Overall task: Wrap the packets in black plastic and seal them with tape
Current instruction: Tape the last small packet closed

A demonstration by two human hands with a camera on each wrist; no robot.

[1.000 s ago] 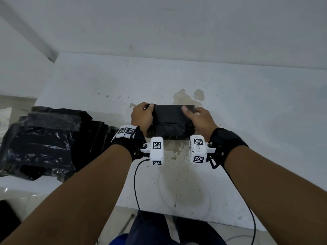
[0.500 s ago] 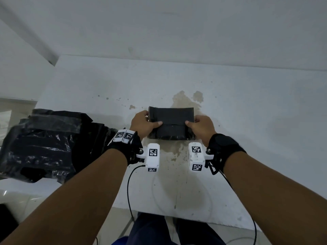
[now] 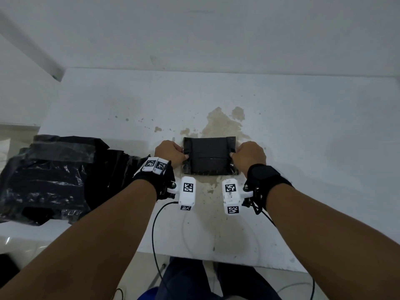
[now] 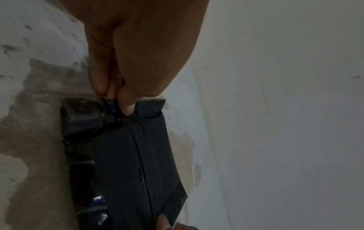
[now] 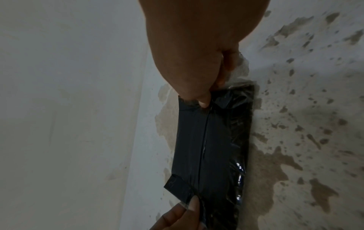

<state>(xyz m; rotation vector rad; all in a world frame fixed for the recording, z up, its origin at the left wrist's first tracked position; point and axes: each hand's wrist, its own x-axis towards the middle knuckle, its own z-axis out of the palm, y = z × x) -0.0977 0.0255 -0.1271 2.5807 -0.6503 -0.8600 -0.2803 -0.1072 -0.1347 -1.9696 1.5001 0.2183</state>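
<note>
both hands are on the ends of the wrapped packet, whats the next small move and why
Probably press the loose end flaps flat. The left hand and right hand each pinch an end of the black packet on the table, and a corner flap sticks up unsealed.

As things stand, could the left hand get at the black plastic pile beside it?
Probably yes: the pile lies just left of the left hand with nothing between. But that hand now pinches the packet's end, so it would have to let go first.
</note>
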